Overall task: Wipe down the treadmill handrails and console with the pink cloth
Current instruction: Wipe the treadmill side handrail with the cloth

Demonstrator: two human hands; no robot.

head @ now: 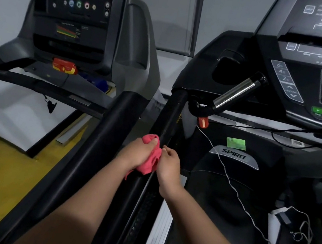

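The pink cloth (150, 158) is bunched up against the black left handrail (169, 121) of the right-hand treadmill. My left hand (140, 153) grips the cloth from the left, thumb on top. My right hand (169, 163) pinches the cloth's right edge with curled fingers, resting at the rail. The treadmill's console (318, 68) with keypad and display rises at the upper right, and a chrome pulse grip (237, 92) slants below it.
A second treadmill stands on the left, with its own console (77, 5) and thick black handrail (98, 144) close beside the one I work on. A white cord (230, 182) crosses the right treadmill's motor cover. Yellow floor (2, 171) lies at lower left.
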